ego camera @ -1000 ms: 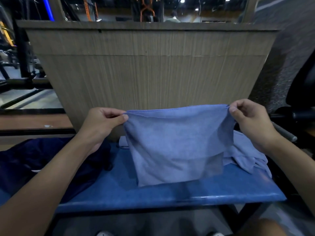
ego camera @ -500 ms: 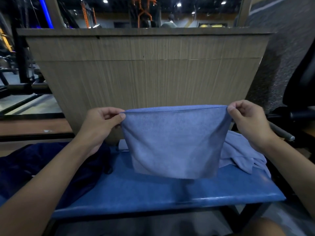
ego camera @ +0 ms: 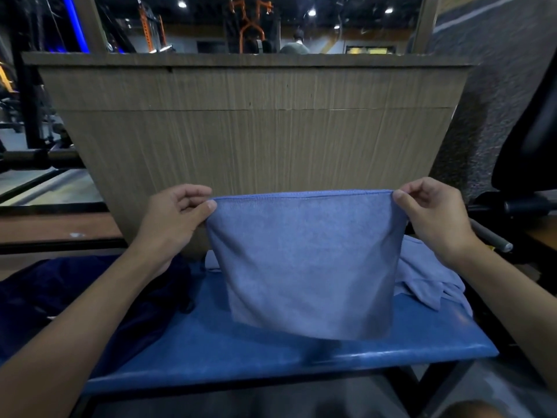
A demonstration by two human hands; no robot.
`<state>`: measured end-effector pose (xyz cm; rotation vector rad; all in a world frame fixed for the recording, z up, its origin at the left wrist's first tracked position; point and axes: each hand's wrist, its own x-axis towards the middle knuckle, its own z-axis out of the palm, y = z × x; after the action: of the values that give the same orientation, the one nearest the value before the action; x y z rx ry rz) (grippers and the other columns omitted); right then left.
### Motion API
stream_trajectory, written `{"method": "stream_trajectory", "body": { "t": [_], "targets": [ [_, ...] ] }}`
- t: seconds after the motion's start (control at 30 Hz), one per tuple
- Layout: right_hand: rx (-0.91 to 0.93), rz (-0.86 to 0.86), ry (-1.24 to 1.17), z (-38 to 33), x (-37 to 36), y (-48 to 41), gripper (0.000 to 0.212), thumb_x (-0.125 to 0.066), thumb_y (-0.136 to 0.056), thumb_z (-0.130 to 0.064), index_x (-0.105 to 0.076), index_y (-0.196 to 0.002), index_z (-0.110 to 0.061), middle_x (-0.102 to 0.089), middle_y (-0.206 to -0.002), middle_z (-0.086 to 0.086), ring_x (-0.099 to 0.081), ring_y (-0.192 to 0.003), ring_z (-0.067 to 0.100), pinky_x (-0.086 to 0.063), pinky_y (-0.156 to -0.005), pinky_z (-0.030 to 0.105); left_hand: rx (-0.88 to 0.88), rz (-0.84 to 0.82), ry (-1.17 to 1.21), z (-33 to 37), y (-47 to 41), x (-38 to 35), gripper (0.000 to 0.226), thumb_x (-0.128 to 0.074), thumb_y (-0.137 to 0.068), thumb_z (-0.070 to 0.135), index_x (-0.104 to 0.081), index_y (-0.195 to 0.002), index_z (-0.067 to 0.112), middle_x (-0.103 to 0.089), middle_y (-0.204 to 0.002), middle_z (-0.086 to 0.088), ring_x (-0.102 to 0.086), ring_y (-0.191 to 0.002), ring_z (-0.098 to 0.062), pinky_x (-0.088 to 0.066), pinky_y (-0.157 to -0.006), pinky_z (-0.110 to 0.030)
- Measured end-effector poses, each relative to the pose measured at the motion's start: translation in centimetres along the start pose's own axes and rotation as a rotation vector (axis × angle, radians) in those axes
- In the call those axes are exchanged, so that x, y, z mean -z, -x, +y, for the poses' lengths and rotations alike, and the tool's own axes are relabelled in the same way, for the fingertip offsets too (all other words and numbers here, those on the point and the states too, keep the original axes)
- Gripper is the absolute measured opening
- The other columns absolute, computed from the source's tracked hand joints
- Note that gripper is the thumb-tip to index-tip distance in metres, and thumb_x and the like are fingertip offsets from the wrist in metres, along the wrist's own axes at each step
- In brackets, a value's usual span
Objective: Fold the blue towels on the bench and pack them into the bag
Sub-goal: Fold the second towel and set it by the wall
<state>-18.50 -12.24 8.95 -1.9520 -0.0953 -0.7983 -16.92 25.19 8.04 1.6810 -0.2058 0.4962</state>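
A light blue towel point(ego camera: 304, 263) hangs folded over, stretched flat between both hands above the blue padded bench point(ego camera: 271, 354). My left hand point(ego camera: 174, 218) pinches its upper left corner and my right hand point(ego camera: 434, 215) pinches its upper right corner. The lower edge hangs just above the bench seat. A second light blue towel point(ego camera: 431, 282) lies crumpled on the right end of the bench, partly hidden behind the held one. A dark navy bag point(ego camera: 75, 294) lies slumped on the left end of the bench, under my left forearm.
A wood-grain panel wall point(ego camera: 253, 131) rises right behind the bench. A dark machine with a metal bar point(ego camera: 494, 239) stands at the right. Black bench legs point(ego camera: 431, 378) show under the front edge. Gym equipment sits at far left.
Both hands have lifted the towel slightly and pulled it taut; its lower edge, which lay on the bench a second ago, now hangs just off the seat.
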Motion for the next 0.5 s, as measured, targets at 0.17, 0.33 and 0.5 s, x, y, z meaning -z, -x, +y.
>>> {"method": "stream_trajectory", "body": {
  "t": [0.17,0.33,0.5],
  "targets": [
    [-0.008,-0.027,-0.029,-0.29,0.01,0.09,0.013,-0.064,-0.091,-0.01,-0.06,-0.081,-0.017,-0.065,-0.078,0.004,-0.057,-0.064,0.001,-0.047,-0.055,0.011,-0.087,-0.09,-0.181,-0.14,0.16,-0.01,0.027,-0.057,-0.095,0.002,-0.069,-0.086,0.025,-0.071,-0.072,0.021,-0.061,-0.066,0.008,-0.045,-0.062,-0.006],
    [-0.033,-0.031,-0.037,-0.29,0.16,0.14,0.013,-0.066,-0.091,-0.012,-0.06,-0.08,-0.016,-0.065,-0.077,0.004,-0.059,-0.065,0.003,-0.048,-0.055,0.012,-0.091,-0.085,-0.22,-0.4,0.01,0.28,0.024,-0.059,-0.095,0.005,-0.068,-0.085,0.025,-0.071,-0.074,0.024,-0.062,-0.07,0.011,-0.044,-0.067,-0.004],
    [-0.012,-0.015,-0.057,-0.47,0.23,0.26,0.013,-0.061,-0.094,-0.013,-0.057,-0.082,-0.018,-0.06,-0.074,0.0,-0.055,-0.059,-0.006,-0.043,-0.05,0.008,-0.069,-0.094,-0.221,-0.47,0.11,0.39,0.021,-0.06,-0.095,0.008,-0.069,-0.085,0.025,-0.071,-0.074,0.022,-0.062,-0.07,0.01,-0.044,-0.067,-0.004]
  ]
}}
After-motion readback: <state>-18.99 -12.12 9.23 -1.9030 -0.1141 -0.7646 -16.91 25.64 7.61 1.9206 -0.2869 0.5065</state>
